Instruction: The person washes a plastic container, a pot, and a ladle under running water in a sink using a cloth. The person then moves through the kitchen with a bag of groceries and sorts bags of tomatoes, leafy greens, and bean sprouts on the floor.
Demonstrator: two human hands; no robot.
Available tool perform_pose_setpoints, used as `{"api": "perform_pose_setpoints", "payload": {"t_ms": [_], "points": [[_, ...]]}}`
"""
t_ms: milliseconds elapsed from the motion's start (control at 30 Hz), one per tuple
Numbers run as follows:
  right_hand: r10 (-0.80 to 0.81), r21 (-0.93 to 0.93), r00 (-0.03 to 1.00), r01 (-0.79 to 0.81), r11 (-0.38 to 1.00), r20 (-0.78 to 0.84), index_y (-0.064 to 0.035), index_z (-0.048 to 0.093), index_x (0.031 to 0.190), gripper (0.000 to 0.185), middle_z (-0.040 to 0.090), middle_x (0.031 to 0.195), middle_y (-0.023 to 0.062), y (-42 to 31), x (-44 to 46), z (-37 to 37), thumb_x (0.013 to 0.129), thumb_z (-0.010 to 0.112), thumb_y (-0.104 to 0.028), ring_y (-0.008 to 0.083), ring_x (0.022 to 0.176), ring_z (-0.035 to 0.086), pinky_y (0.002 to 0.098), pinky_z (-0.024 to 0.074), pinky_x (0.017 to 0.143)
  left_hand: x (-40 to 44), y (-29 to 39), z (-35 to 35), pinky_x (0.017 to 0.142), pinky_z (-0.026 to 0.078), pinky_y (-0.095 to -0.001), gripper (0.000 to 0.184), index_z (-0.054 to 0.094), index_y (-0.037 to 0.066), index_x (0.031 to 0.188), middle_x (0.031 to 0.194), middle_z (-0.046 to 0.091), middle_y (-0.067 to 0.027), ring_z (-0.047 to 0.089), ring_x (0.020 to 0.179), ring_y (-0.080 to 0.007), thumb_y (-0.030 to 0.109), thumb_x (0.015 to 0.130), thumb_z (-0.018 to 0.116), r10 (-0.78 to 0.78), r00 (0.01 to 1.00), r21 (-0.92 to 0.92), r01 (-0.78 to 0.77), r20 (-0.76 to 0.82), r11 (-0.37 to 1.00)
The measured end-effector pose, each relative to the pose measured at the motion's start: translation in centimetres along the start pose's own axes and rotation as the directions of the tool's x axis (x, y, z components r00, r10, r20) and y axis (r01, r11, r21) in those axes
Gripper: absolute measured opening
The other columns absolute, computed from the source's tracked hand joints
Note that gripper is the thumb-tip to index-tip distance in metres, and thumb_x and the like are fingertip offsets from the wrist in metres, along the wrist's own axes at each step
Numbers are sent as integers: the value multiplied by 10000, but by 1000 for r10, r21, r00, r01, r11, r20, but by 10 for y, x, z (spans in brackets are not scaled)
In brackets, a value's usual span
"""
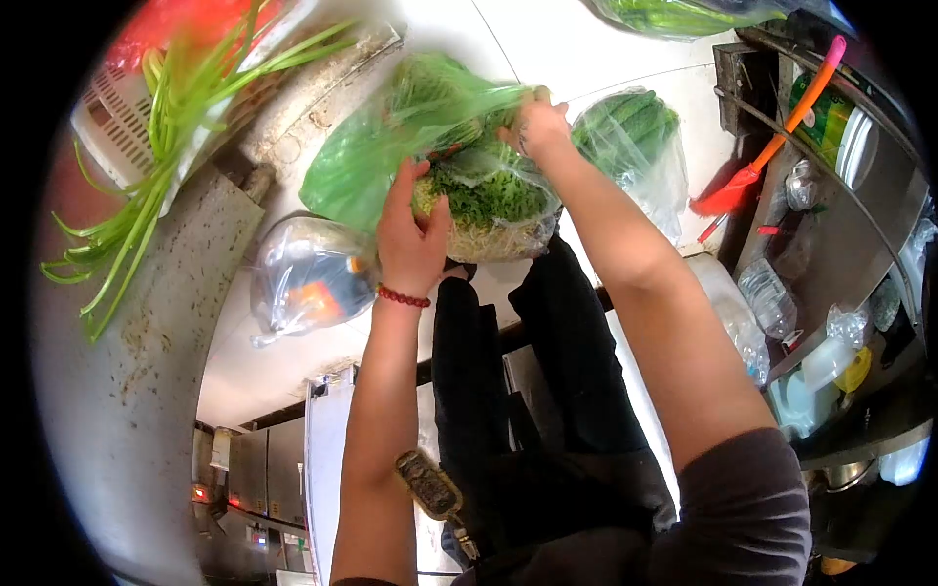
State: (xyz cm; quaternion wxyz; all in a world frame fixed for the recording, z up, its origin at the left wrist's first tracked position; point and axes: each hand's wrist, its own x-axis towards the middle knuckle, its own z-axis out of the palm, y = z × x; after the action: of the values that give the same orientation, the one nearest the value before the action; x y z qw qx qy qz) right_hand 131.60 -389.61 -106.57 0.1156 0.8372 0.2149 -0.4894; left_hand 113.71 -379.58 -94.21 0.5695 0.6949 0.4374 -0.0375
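My right hand [539, 125] grips the edge of a thin green plastic bag [337, 174] and holds it stretched. Beside the bag's near side is my left hand [415, 234], a red bead bracelet at its wrist; its thumb and fingers are apart, fingertips against the plastic. Between the hands sits a clear bag [518, 234] with curly leafy greens [493, 193] above pale stems or sprouts. More green vegetables [430, 93] show blurred through the green plastic. Whether the clear bag stands inside the green one I cannot tell.
On the floor lie a clear bag of long green vegetables [625, 132] and a clear bag with dark contents [313, 273]. Green stalks [161, 156] hang over a white basket [107, 122]. An orange-handled brush [728, 190] leans at the right shelf [831, 283].
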Motion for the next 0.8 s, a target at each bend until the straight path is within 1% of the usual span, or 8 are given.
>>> {"api": "perform_pose_setpoints", "payload": {"t_ms": [67,167,333,467,533,600,667,800], "points": [[-44,-36,995,41,999,-93,-43,432,1238,670,409,1275,133,10,3,24,751,659,-443,393,1076,428,455,412,897,10,-4,1,543,385,-191,577,353,28,1344,1172,573,-30,402,562,-51,57,818,589,-18,1000,-28,17,-24,999],[113,362,948,3,932,-297,-128,462,1213,566,420,1240,102,3,-19,37,739,667,-361,392,1099,386,478,437,841,16,-4,2,538,385,-193,573,358,27,1341,1172,571,-29,401,555,-51,67,822,598,-52,998,-56,50,-43,997],[2,238,855,142,961,-519,-112,494,1179,498,438,1161,123,10,-44,70,716,647,-215,348,969,422,459,441,767,17,-12,-3,538,391,-193,575,336,27,1354,1187,558,-40,412,560,-48,66,838,589,-123,992,-20,122,-20,992],[-82,305,676,433,848,-732,-118,523,1118,465,425,1080,191,31,-65,89,683,687,-118,358,974,412,438,430,746,22,-16,-8,541,409,-207,605,302,8,1366,1184,558,-58,426,564,-56,80,838,588,-140,987,-4,140,-82,990],[105,487,868,168,857,-485,-117,517,1077,430,417,1086,220,29,-67,82,694,701,-180,366,967,432,439,430,763,25,-13,-9,541,409,-224,616,308,-16,1355,1174,565,-67,426,555,-71,99,827,603,-164,981,-10,164,-107,986],[141,487,901,85,869,-409,-127,472,1092,470,412,1117,253,30,-40,66,703,709,-241,384,1019,430,439,433,784,27,-9,-6,537,407,-219,624,299,-14,1360,1174,565,-63,424,557,-64,95,826,603,-147,985,-4,147,-95,989],[405,510,914,-345,788,-7,-143,420,1135,534,486,1068,241,31,-10,54,705,709,-270,381,1005,481,430,445,781,29,-3,-2,536,407,-215,622,296,-12,1364,1173,564,-61,426,561,-60,91,830,598,-131,988,8,133,-79,991],[341,571,937,-324,754,81,-155,366,1180,588,569,977,208,55,-27,55,710,704,-259,349,915,559,412,462,760,26,8,-6,540,416,-213,606,293,1,1371,1176,562,-56,445,573,-61,84,844,582,-152,985,-54,148,-81,987]]}}
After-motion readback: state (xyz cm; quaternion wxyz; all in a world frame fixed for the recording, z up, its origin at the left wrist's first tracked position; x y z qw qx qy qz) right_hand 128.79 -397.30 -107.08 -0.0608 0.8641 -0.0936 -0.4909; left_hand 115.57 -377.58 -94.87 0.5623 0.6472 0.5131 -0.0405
